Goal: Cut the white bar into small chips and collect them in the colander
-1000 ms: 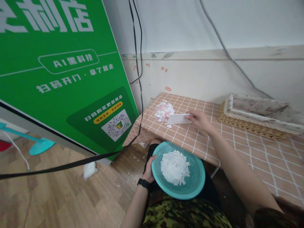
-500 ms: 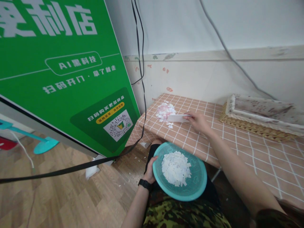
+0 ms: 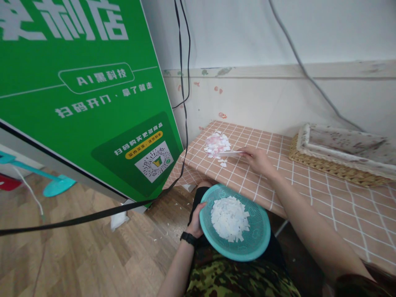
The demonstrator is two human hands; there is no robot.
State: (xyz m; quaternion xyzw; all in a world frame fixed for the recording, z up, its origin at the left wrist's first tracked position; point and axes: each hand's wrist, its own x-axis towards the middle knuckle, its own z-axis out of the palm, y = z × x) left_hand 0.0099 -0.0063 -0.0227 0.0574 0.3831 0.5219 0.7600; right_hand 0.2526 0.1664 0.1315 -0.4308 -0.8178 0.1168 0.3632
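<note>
One white paper-scrap heap [image 3: 229,218] in the round teal plastic colander [image 3: 247,256]; a pinkish-white paper-scrap heap [image 3: 217,142] still beyond it.
Left hand [image 3: 195,222] grips the colander; right hand [image 3: 257,160] pinches a flat white card [image 3: 232,154].

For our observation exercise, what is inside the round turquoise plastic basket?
White paper scraps lie heaped inside the turquoise basket; its meshed surface shows around them, but the part beneath is hidden.
</note>
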